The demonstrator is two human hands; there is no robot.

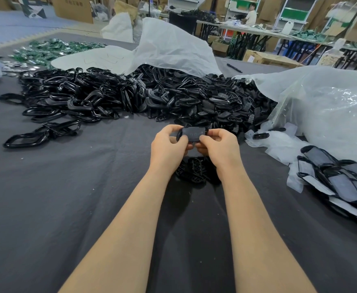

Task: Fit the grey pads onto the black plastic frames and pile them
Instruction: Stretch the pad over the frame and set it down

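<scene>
Both my hands hold one small black plastic frame (192, 134) with a dark grey pad on its face, above the grey cloth. My left hand (169, 144) grips its left end and my right hand (217, 145) pinches its right end. Just below my hands lies a small pile of black frames (196, 169) on the cloth. A big heap of black frames (205, 98) stretches across the table behind my hands. At the right lies a stack of grey pads on white backing sheets (338, 180).
Larger black loop parts (52, 102) are heaped at the left. White plastic bags (325, 106) lie at the right and behind the heap. Green packets (46, 49) sit far left. A person sits at a table (258, 30) at the back.
</scene>
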